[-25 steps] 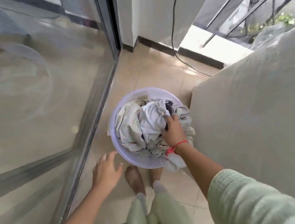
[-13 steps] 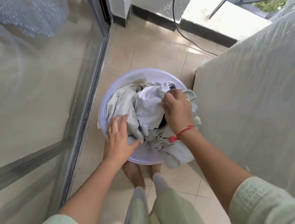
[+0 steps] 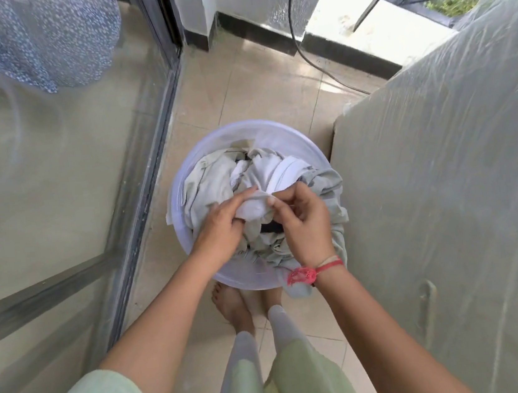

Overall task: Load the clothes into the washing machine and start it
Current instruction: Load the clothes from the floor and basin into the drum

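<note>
Both hands now in the tub, on the tiled floor just ahead of the bare feet. Left hand, which half a second ago lay flat and spread on the near-left of the pile, now closed on a white cloth, fingers curled under its fold. Right hand, earlier pressed knuckles-up on the far side of the heap, now drawn nearer and pinching the same white cloth between thumb and fingers; red thread on that wrist. White cloth bunched and raised a little between the two hands, above the rest of the clothes, pale grey-green, one piece spilling over the tub's near-right rim. Tub between a glass door at left and the washer at right, wrapped in clear plastic, touching or just beside the tub; cannot tell which. Black cable down the far wall and along the floor. View closer and lower than before, tub larger in frame.
</note>
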The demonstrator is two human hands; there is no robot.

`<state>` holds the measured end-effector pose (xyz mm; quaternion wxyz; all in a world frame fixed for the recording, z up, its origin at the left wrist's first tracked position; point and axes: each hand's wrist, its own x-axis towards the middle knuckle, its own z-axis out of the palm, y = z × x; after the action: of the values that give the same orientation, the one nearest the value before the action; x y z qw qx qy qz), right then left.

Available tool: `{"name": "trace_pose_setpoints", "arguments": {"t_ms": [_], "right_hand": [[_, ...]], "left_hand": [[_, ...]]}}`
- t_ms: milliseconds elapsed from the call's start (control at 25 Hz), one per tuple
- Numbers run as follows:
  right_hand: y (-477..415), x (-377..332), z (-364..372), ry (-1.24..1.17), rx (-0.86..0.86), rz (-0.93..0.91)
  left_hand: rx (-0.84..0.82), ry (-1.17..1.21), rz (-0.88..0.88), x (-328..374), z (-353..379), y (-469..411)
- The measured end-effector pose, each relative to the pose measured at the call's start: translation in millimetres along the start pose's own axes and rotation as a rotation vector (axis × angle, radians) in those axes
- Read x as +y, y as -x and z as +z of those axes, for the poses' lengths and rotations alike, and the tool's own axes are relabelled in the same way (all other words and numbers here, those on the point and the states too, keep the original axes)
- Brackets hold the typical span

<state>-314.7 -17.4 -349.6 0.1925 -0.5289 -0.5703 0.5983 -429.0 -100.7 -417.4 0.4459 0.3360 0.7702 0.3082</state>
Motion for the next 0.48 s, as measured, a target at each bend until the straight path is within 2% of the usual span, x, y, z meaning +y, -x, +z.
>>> {"name": "trace_pose_setpoints", "arguments": {"t_ms": [80,160,280,360,400,480], "right_hand": [[-0.9,0.6,-10.5,-0.040,0.108,0.037],[-3.8,13.5,-28.6,0.267,0.107,0.034],[-10.8,46.8,-47.4,0.934,-0.255,0.109],[-17.9,58.8,-43.6,1.248,-0.352,0.036],[-22.4,58.7,-40.3,1.313,-0.325,-0.006],[-30.1,48.1,-33.2,1.295,-0.165,-0.009]], "left_hand": [[0.064,0.163,-0.196,-10.5,-8.9,-1.3],[0.086,0.231,-0.264,-16.1,-17.9,0.5],[0.095,0.193,-0.252,-7.7,-18.4,8.3],[0.131,0.160,-0.220,-5.1,-14.9,10.5],[0.136,0.148,-0.206,-7.7,-13.6,9.2],[0.144,0.198,-0.222,-16.9,-12.3,5.7]]}}
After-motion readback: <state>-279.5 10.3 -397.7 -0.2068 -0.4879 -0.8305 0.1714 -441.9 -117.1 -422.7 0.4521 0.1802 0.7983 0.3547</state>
